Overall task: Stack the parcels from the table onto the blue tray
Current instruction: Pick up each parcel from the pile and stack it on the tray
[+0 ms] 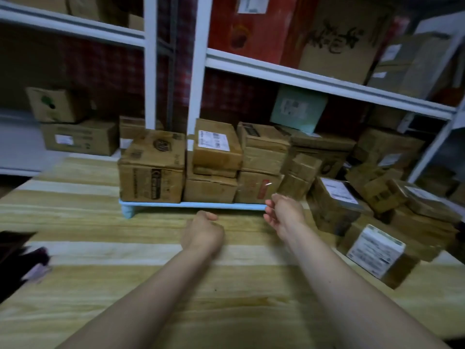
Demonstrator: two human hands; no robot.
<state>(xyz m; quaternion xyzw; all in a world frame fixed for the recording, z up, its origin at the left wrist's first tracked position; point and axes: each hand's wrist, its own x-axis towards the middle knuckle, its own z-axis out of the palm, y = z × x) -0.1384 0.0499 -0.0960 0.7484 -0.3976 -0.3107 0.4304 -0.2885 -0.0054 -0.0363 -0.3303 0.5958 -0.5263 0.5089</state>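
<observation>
Head view: you are facing a wooden surface (156,250) with white shelving (302,76) behind it, its shelves loaded with cartons.

Surroundings: a loose heap of parcels (372,197) is lying on the right part of the surface, tumbled at mixed angles, reaching up to the right end of the tray. One white-labelled parcel (377,250) is sitting nearest you at the heap's front edge. A dark object (17,258) is showing at the left border, too blurred to identify. Nothing is lying between your hands and the tray front.

Container: the blue tray (191,205) is standing on short legs at the middle of the surface, against the shelving. It is carrying cardboard boxes in two layers: a large carton (151,170) at the left, a labelled box (215,144) on top in the middle, and stacked boxes (261,159) at the right.

Hands: your left hand (203,233) is hovering loosely curled, holding nothing, just before the tray. Your right hand (284,215) is spread, fingers released, empty, near the tray's right corner beside the heap.
</observation>
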